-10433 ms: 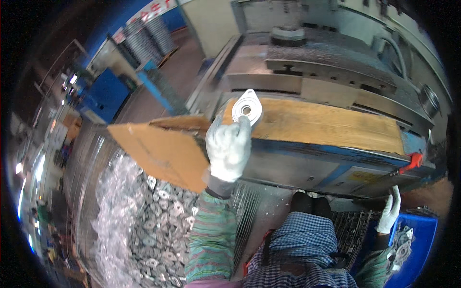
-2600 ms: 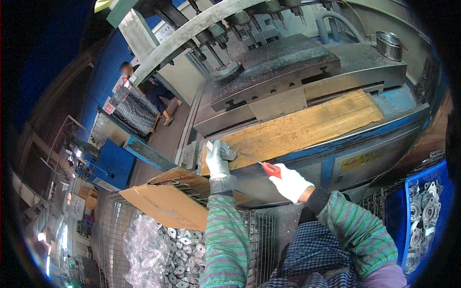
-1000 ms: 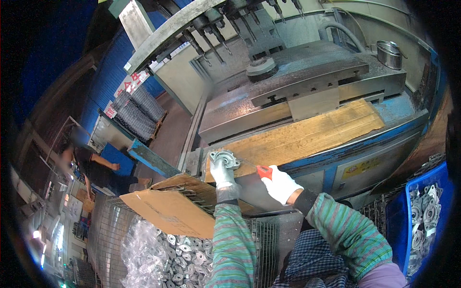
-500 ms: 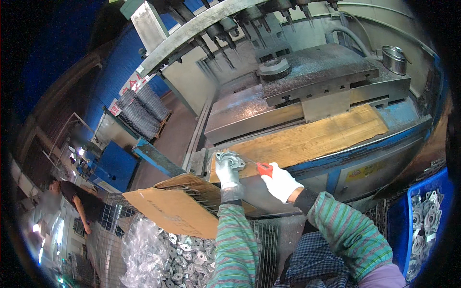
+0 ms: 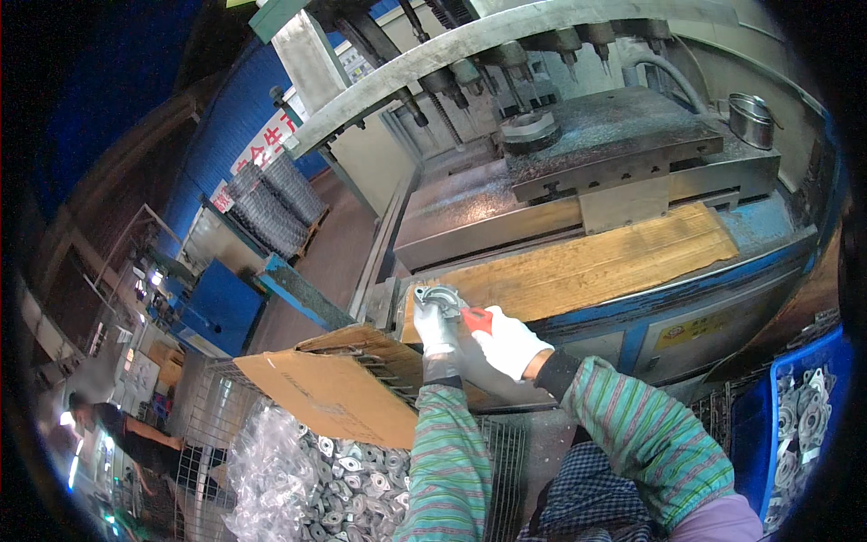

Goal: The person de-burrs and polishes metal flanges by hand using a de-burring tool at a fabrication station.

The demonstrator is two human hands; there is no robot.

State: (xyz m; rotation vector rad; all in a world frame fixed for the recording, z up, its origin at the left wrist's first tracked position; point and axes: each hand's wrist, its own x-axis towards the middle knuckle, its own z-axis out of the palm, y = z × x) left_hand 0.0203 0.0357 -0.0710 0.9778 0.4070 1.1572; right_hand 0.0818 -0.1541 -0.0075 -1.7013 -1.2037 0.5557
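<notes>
My left hand (image 5: 434,331), in a pale work glove, grips a grey metal flange casting (image 5: 442,295) over the near left end of the yellow-brown board (image 5: 596,257). The casting has a round middle and ear-like lugs. My right hand (image 5: 512,349), in a white glove, is closed around a red-handled hand tool (image 5: 477,319). The tool's front end reaches the casting's right side; its tip is too small to make out, so its kind is unclear.
Beyond the board stands a multi-spindle drilling machine (image 5: 623,135) with a metal can (image 5: 751,121). Lower left, a wire cage holds similar castings (image 5: 361,488), plastic film (image 5: 271,474) and a cardboard sheet (image 5: 325,393). A blue bin (image 5: 768,434) of castings stands right. A person (image 5: 135,438) is far left.
The red-handled tool and my right hand have moved left, closer against the casting. My left hand still holds the casting. The view has shifted slightly, and the person at far left has bent forward.
</notes>
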